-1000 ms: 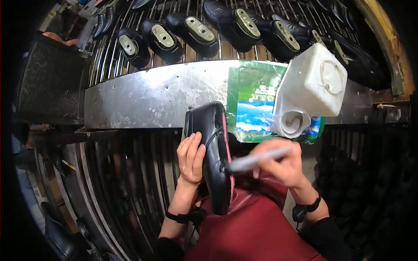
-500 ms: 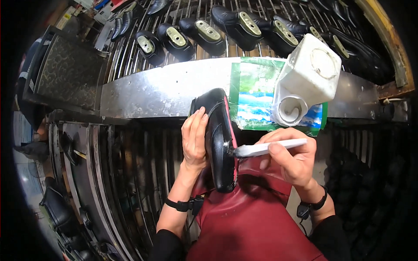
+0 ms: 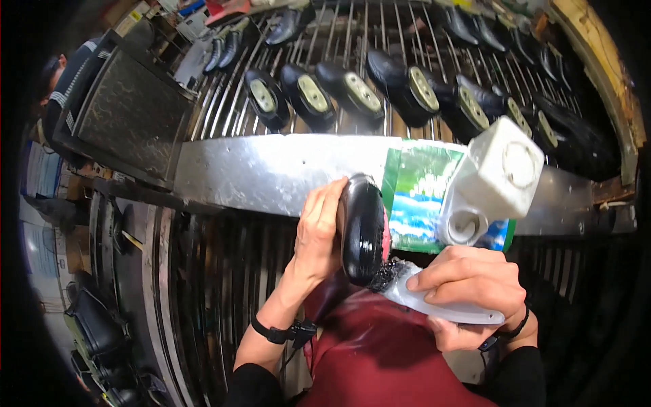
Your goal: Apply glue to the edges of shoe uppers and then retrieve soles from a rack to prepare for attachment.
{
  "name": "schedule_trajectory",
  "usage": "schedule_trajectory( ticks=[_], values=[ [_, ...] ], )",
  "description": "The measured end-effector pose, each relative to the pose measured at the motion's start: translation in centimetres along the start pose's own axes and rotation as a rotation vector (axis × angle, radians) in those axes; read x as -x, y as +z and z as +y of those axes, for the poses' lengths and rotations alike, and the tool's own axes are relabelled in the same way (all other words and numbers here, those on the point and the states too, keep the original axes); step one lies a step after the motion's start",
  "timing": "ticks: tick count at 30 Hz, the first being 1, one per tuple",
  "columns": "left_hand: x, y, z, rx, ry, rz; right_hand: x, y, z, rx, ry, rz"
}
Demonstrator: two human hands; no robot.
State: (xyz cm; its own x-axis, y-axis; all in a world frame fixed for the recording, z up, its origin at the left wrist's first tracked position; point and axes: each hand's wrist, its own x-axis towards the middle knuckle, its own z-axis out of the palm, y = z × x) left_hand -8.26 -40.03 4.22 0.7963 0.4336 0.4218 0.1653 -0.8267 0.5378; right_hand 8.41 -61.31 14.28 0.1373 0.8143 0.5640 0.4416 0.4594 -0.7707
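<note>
A black shoe upper (image 3: 361, 230) is gripped by my left hand (image 3: 317, 234), its toe pointing toward me. Part of its pink-red underside shows along the right edge. My right hand (image 3: 478, 292) is closed around the pale handle of a brush (image 3: 441, 306). The brush's dark bristles touch the shoe at the lower right edge of its toe. Past my right hand, a white plastic container (image 3: 505, 166) with a round open spout (image 3: 466, 226) rests on a green and blue printed sheet (image 3: 424, 193). My left fingertips are partly hidden behind the shoe.
Several black shoes on lasts (image 3: 308, 98) stand on a rack of metal rods (image 3: 339, 41) beyond the metal ledge (image 3: 251, 169). A dark patterned panel (image 3: 132, 112) is at the left. More black shoes (image 3: 98, 325) sit at the lower left. A red apron (image 3: 380, 353) covers my lap.
The shoe has turned so its toe faces me more. The brush has rolled broadside and moved to the toe's lower right edge. The view has shifted, putting the rack and ledge lower.
</note>
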Motion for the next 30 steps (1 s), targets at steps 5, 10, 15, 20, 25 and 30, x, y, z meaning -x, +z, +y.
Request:
schedule_trajectory(
  ticks=[5,10,15,20,25,30],
  values=[
    [-2.9,-1.2,-1.9,0.205,0.001,-0.106,-2.7,-1.2,6.0,0.099,-0.088,0.058],
    [-1.6,2.1,-8.9,0.699,-0.361,-0.037,3.4,0.3,11.0,0.153,0.247,0.329],
    [-0.5,1.8,-5.5,1.07,-0.587,0.149,9.3,1.3,7.5,-0.07,0.566,0.925],
    [7.4,2.8,-3.5,1.37,-0.73,0.256,12.4,2.2,8.5,0.209,0.627,1.052],
    [9.8,3.2,-1.9,1.294,-0.814,0.04,12.8,3.2,9.2,-0.106,0.756,1.251],
    [10.0,2.1,-1.2,1.267,-0.731,-0.172,10.3,0.5,7.4,-0.71,0.761,1.337]
  ],
)
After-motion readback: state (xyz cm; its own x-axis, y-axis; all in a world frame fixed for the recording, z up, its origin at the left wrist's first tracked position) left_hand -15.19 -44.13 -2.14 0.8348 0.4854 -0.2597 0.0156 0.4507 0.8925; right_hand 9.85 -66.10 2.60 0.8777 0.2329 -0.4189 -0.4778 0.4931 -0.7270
